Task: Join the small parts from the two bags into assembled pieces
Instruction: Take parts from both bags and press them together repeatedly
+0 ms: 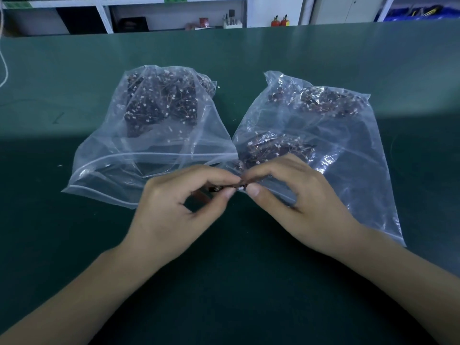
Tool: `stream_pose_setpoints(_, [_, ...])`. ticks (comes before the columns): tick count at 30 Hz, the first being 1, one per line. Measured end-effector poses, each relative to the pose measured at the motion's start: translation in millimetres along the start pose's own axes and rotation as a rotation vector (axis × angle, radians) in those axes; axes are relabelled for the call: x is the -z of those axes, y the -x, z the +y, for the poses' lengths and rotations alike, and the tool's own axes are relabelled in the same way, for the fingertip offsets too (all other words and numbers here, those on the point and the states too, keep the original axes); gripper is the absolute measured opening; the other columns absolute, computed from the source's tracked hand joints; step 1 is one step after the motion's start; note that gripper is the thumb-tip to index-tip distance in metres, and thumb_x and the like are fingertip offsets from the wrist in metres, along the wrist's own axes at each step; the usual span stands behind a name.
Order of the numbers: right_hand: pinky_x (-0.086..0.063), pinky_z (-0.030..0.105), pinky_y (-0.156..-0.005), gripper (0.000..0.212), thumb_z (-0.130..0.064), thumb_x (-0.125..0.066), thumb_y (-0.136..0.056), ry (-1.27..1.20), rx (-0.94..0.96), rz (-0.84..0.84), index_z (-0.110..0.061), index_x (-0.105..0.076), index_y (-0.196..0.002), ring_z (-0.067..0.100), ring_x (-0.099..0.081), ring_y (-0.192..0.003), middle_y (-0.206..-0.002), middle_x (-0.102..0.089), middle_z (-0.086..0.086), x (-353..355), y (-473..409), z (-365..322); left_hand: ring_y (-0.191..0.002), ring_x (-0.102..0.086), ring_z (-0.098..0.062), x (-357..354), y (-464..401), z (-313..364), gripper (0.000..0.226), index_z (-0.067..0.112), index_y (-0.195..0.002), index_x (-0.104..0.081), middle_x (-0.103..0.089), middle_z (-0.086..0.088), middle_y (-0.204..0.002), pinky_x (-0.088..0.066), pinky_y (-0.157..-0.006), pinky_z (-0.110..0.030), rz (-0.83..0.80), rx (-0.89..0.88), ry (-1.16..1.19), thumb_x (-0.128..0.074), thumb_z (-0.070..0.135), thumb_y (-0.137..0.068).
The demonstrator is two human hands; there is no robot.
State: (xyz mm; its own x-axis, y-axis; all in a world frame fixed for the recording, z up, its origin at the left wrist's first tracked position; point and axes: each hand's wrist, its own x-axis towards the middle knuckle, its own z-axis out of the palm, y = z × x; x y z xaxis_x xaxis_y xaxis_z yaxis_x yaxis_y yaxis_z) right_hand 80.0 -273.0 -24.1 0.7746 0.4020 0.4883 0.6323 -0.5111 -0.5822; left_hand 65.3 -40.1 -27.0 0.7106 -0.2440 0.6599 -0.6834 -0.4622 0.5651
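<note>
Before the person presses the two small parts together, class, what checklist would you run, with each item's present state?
1. Left hand pinches a part: ok.
2. Right hand pinches a part: ok.
3. Small parts meet at the fingertips: ok.
4. Parts lined up to mate: cannot tell, too small.
5. Left bag and right bag within reach: ok.
6. Green mat below to catch drops: ok.

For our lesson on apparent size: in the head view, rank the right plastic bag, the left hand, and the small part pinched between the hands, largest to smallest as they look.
1. Right plastic bag: covers the most area.
2. Left hand: clearly smaller, though it is nearer the camera, which enlarges it.
3. Small part: tiny, mostly hidden between the fingertips of the left hand and right hand.
</note>
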Motion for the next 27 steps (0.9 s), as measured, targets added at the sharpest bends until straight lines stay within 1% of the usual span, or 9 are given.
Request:
stream_pose_setpoints(2, [-0.045,0.026,-0.093,0.021,-0.036,-0.063,-0.102,-0.018,0.028,-0.006,-0.02,-0.077,-0.104,0.005,-0.062,-0.096,-0.099,-0.07,-0.023,-2.2,-0.3,-0.3,-0.091,-0.076,-0.004,-4.7,1.7,0.8,0.016,0.016,-0.107,-0.078,-0.078,0.019,-0.102,-0.059,-0.078,-0.018,-0.028,0.025,0.074,-0.08,0.012,-0.092])
stream_pose_setpoints(5, [-0.047,0.027,-0.089,0.015,-0.031,-0.066,-0.101,-0.07,0.037,0.016,-0.022,-0.077,-0.097,0.007,-0.064,-0.09,-0.093,-0.071,-0.022,-4.6,-0.7,-0.4,-0.088,-0.077,-0.006,-6.4,3.4,-0.5,0.014,0.018,-0.104,-0.077,-0.078,0.019,-0.098,-0.058,-0.077,-0.017,-0.054,0.047,0.1,-0.082,0.013,-0.091])
stream_pose_setpoints(7, [-0.048,0.028,-0.086,0.011,-0.03,-0.069,-0.101,-0.088,0.04,0.03,-0.026,-0.077,-0.094,0.012,-0.065,-0.088,-0.09,-0.073,-0.018,-4.6,-0.6,0.1,-0.086,-0.077,-0.008,-5.6,4.2,-1.9,0.013,0.016,-0.104,-0.078,-0.078,0.016,-0.095,-0.06,-0.075,-0.02,-0.054,0.074,0.083,-0.083,0.018,-0.092])
stream_pose_setpoints(10, [-0.045,0.022,-0.086,0.011,-0.028,-0.071,-0.1,-0.102,0.015,0.058,-0.023,-0.077,-0.092,0.012,-0.065,-0.088,-0.087,-0.073,-0.017,-4.2,-0.6,2.1,-0.078,-0.075,-0.016,-3.6,5.2,-1.7,0.014,0.02,-0.105,-0.077,-0.076,0.01,-0.089,-0.061,-0.067,-0.031,-0.076,0.149,0.041,-0.078,0.032,-0.096])
stream_pose_setpoints(12, [-0.043,0.018,-0.087,0.013,-0.028,-0.071,-0.1,-0.119,-0.01,0.064,-0.021,-0.078,-0.092,0.012,-0.065,-0.089,-0.087,-0.073,-0.016,-4.1,-0.3,2.7,-0.071,-0.072,-0.02,-1.7,5.1,-1.4,0.014,0.024,-0.097,-0.076,-0.074,0.006,-0.082,-0.056,-0.06,-0.037,-0.121,0.158,-0.003,-0.071,0.037,-0.1])
stream_pose_setpoints(14, [-0.043,0.018,-0.087,0.014,-0.028,-0.07,-0.1,-0.13,-0.022,0.055,-0.02,-0.078,-0.093,0.012,-0.066,-0.09,-0.087,-0.073,-0.016,-3.9,0.0,2.2,-0.067,-0.069,-0.02,-0.2,4.6,-0.4,0.019,0.026,-0.09,-0.074,-0.071,0.007,-0.079,-0.053,-0.057,-0.039,-0.156,0.134,-0.059,-0.066,0.038,-0.102])
stream_pose_setpoints(20, [-0.048,0.029,-0.087,0.006,-0.021,-0.074,-0.1,-0.214,-0.097,-0.036,-0.025,-0.078,-0.1,0.02,-0.068,-0.096,-0.093,-0.075,-0.016,-1.3,1.0,1.6,-0.065,-0.067,-0.019,1.3,3.1,0.1,0.021,0.025,-0.09,-0.075,-0.07,0.012,-0.078,-0.052,-0.056,-0.04,-0.135,0.12,-0.12,-0.063,0.037,-0.102])
stream_pose_setpoints(24, [-0.048,0.032,-0.086,0.009,-0.018,-0.078,-0.096,-0.237,-0.122,-0.041,-0.025,-0.079,-0.101,0.02,-0.068,-0.095,-0.093,-0.076,-0.013,-1.2,0.8,1.6,-0.064,-0.067,-0.017,1.1,2.7,-0.7,0.02,0.027,-0.091,-0.075,-0.07,0.017,-0.08,-0.052,-0.056,-0.04,-0.142,0.111,-0.138,-0.062,0.037,-0.103])
stream_pose_setpoints(27, [-0.049,0.03,-0.085,0.009,-0.018,-0.079,-0.095,-0.257,-0.132,-0.033,-0.025,-0.079,-0.1,0.02,-0.068,-0.095,-0.091,-0.075,-0.012,-0.1,0.8,1.3,-0.065,-0.068,-0.019,0.8,3.2,-2.2,0.021,0.027,-0.097,-0.074,-0.071,0.017,-0.083,-0.053,-0.057,-0.042,-0.17,0.117,-0.121,-0.059,0.037,-0.106])
